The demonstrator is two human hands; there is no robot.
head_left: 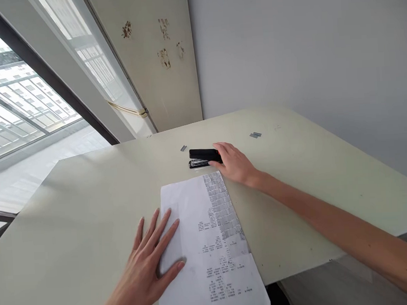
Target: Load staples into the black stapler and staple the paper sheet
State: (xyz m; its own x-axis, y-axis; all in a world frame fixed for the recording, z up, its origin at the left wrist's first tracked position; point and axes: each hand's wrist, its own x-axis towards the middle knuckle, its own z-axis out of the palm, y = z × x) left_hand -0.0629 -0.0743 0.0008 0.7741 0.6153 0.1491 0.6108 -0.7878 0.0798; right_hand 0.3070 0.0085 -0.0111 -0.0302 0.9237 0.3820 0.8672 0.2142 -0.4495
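Resting open, fingers spread, grasping nothing: left hand [146, 262] on white paper [193, 280], lower centre; print [213, 248] illegible, grey textured band [222, 206] unclear. Right hand [236, 164], curled around black stapler [202, 153] mid-frame, hides its right end. Thin metallic strips [255, 134] beyond.

Black stapler [201, 153]; white paper [194, 244], grey banded edge [222, 206]; cream table [90, 204]

You have a stapler [202, 153] that looks like smooth plastic, shiny metal showing in its base [199, 163]; your paper [194, 244] looks matt, the staple strips [256, 135] metallic. Your desk [91, 222] is smooth with a faint gloss, the wall [286, 48] matt, the cabinet side [152, 89] rough-looking in flaky patches.
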